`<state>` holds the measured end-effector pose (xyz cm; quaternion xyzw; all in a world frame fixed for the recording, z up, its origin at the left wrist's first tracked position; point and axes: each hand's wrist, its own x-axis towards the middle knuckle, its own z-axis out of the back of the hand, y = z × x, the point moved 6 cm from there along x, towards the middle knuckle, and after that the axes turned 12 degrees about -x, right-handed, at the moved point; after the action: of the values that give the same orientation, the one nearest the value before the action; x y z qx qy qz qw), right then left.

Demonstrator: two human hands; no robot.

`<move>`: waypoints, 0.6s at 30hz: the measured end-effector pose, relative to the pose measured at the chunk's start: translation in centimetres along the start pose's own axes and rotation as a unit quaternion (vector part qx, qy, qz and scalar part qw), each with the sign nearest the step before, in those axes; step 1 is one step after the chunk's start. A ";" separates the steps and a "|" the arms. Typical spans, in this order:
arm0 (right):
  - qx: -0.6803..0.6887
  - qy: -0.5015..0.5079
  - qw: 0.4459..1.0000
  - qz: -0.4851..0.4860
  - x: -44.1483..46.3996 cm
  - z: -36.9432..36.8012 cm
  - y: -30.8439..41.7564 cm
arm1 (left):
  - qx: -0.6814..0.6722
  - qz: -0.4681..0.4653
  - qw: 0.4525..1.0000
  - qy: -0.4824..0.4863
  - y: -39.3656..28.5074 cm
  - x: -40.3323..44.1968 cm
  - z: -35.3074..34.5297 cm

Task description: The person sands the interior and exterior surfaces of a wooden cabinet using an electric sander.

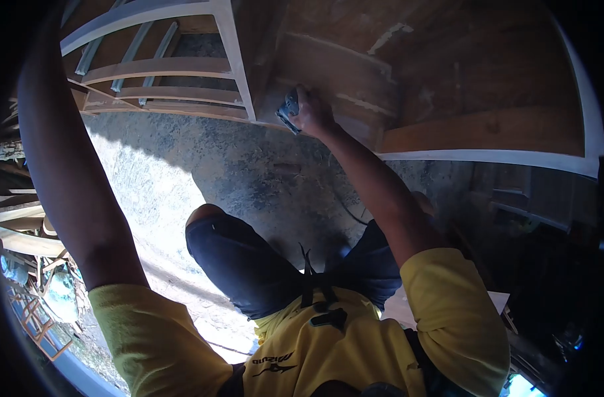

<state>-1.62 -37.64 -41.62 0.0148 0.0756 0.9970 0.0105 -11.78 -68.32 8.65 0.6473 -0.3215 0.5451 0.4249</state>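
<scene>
My right hand [312, 114] is wrapped round a small blue-grey sander [289, 110], held at the lower edge of a wooden cabinet's inner panel [328, 69]. The panel shows pale filler streaks along its seams. Where exactly the sander touches the wood is hard to see in the shade. My left arm reaches up along the left side, and its hand lies beyond the top edge of the view.
Left of the panel stands an open cabinet frame with curved wooden rails [160, 69]. A pale edge strip [487, 157] borders the right compartment. Dusty ground [242, 155] lies below, with a thin cord [345, 206]. Scrap wood [27, 241] is heaped at far left.
</scene>
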 end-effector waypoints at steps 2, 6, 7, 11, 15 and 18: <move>-0.007 0.006 1.000 -0.023 -2.0 0.4 -2.9 | -0.002 0.001 1.000 -0.003 -0.1 -0.2 -0.2; -0.073 0.021 0.978 -0.197 -6.3 0.8 -12.9 | -0.004 -0.003 1.000 -0.007 0.0 -0.5 -0.4; -0.085 0.002 0.969 -0.231 -7.4 0.0 -15.9 | -0.005 -0.003 1.000 -0.009 0.1 -0.5 -0.3; -0.052 0.017 0.934 -0.352 -8.8 0.1 -17.4 | -0.011 -0.004 1.000 -0.018 0.3 -0.9 -0.4; -0.079 -0.022 0.961 -0.263 -4.9 -1.9 -9.4 | -0.022 -0.011 0.999 -0.023 0.9 -0.8 -0.7; -0.002 -0.006 0.977 -0.214 -1.8 -1.4 -0.4 | -0.031 -0.017 0.999 -0.026 0.6 -0.7 -0.7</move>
<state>0.10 -37.54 -43.12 0.0038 0.0750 0.9716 0.2242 -12.78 -68.01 8.10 0.6533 -0.3382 0.5108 0.4449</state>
